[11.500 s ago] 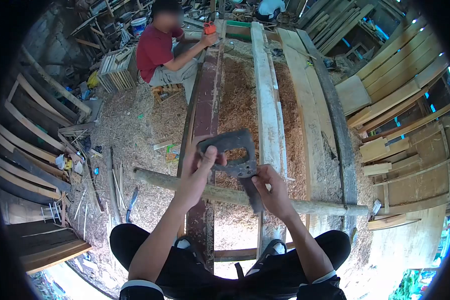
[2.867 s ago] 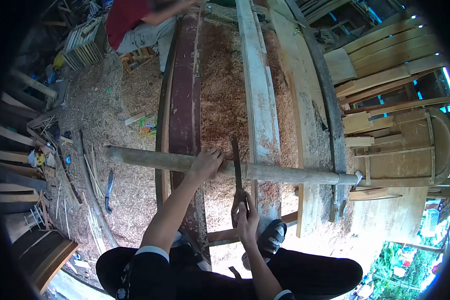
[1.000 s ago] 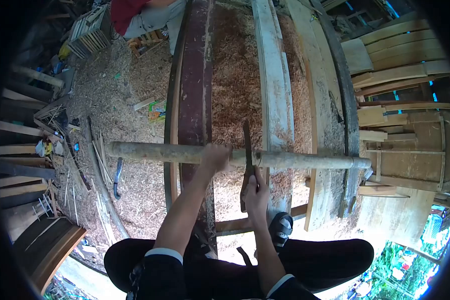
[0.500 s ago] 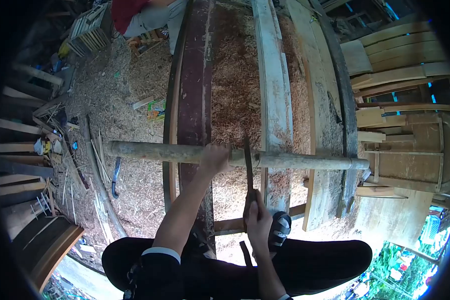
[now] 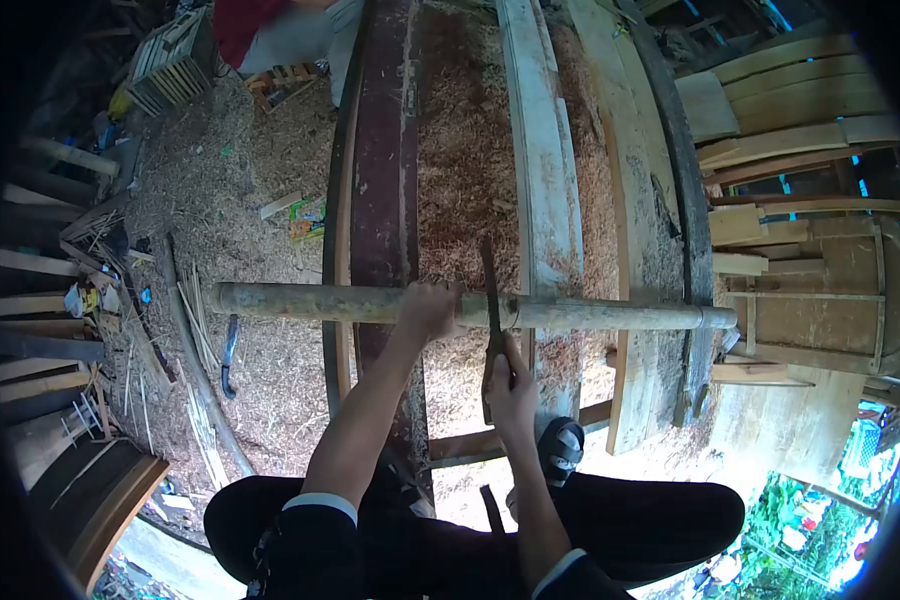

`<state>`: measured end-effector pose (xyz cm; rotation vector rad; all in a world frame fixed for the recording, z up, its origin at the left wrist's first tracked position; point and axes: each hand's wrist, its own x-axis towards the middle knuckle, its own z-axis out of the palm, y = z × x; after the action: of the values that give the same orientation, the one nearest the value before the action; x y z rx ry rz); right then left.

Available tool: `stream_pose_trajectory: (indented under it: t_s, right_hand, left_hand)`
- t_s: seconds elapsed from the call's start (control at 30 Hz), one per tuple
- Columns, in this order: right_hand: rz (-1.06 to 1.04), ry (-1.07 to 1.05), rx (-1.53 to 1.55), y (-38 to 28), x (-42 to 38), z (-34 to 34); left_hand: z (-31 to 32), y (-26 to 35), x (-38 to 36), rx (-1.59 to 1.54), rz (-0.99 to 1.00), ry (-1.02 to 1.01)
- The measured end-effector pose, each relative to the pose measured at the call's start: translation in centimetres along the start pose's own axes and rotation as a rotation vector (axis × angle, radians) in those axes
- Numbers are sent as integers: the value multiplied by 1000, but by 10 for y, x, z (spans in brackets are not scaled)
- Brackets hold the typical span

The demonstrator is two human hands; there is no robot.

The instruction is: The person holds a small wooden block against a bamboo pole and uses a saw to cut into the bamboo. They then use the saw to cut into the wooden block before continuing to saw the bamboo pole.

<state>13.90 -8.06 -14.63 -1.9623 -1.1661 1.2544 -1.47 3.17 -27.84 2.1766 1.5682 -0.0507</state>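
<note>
A long bamboo pole (image 5: 610, 316) lies crosswise over several boards. My left hand (image 5: 428, 312) is closed around it near the middle, left of the blade. In my right hand (image 5: 513, 388) is a dark, narrow hand saw (image 5: 493, 305), gripped by its handle. The blade is seen almost edge-on and crosses over the pole just left of a node. How deep it sits in the pole cannot be made out. My feet in dark sandals (image 5: 561, 447) are just below the pole.
Under the pole run a maroon board (image 5: 382, 170), a whitish board (image 5: 540, 150) and a pale plank (image 5: 625, 150). Sawdust covers the ground. A knife with a dark handle (image 5: 229, 365) lies left. Another person (image 5: 290, 45) sits at the upper left near a slatted crate (image 5: 173, 62).
My right hand and the saw have moved forward, away from my body, so the blade reaches farther past the pole. My left hand stays on the bamboo pole.
</note>
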Motion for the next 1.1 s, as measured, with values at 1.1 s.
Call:
stream_pose_trajectory:
  t_s: [1.1]
  right_hand:
    - [-93, -68, -35, 32, -15, -20]
  left_hand:
    - [11, 7, -7, 73, -22, 131]
